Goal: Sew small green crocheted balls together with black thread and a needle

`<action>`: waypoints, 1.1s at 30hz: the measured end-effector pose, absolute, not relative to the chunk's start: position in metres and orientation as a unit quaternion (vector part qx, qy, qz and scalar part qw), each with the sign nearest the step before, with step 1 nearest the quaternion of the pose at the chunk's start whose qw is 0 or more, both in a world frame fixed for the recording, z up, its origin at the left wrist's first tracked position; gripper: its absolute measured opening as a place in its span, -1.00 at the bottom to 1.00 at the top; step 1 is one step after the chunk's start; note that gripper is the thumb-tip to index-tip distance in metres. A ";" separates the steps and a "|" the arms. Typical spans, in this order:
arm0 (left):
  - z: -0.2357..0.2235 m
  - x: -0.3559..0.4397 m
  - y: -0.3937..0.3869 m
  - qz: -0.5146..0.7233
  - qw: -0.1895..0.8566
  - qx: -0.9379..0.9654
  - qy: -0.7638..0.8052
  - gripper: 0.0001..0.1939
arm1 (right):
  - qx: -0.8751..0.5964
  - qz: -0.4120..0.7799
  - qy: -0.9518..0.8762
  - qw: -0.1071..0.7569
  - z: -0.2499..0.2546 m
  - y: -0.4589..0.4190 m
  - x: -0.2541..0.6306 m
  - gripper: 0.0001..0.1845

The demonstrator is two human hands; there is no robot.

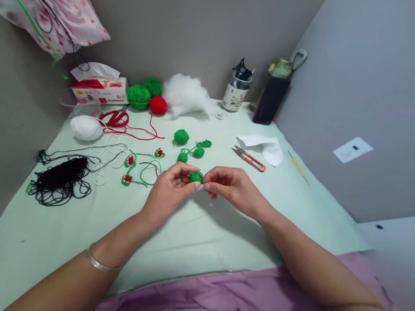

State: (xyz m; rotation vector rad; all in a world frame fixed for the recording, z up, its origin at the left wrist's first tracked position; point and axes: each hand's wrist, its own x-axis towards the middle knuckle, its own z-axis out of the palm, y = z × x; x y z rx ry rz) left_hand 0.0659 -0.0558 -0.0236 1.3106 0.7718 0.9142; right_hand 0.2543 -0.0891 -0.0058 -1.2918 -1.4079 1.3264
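Observation:
My left hand [175,186] pinches a small green crocheted piece [196,177] between thumb and fingers, above the table's middle. At that piece's right edge, the fingertips of my right hand [226,184] are pressed together. Whatever they grip is too small to make out. Just beyond the hands lie small green crocheted balls [199,152] joined by green yarn, and a larger green ball [181,137]. Left of them are small red and green crocheted pieces [127,179] with white edges and loose yarn tails.
Orange thread snips [250,159], a white tissue [265,147] and a yellow crochet hook [297,166] lie to the right. Black yarn [61,180] and a white yarn ball [85,128] are at left. White stuffing [187,95], a pen holder [237,92] and a tissue box [101,92] line the back.

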 end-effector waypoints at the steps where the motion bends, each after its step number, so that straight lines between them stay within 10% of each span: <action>1: -0.024 0.066 -0.056 0.398 0.630 0.577 0.335 -0.74 | -0.505 0.532 -0.544 0.407 -0.007 -0.089 0.254 -0.77; 12: -0.029 0.068 -0.059 0.353 0.653 0.581 0.333 -0.73 | -0.520 0.367 -0.642 0.427 -0.004 -0.091 0.252 -0.90; 19: -0.028 0.072 -0.063 0.306 0.640 0.618 0.340 -0.78 | -0.497 0.463 -0.525 0.513 0.004 -0.086 0.265 -0.79; 25: -0.032 0.068 -0.057 0.261 0.703 0.596 0.288 -0.76 | -0.440 0.633 -0.481 0.417 0.011 -0.090 0.261 -0.71; 33: -0.029 0.063 -0.055 0.226 0.727 0.586 0.277 -0.69 | -0.457 0.551 -0.416 0.560 0.021 -0.080 0.284 -0.67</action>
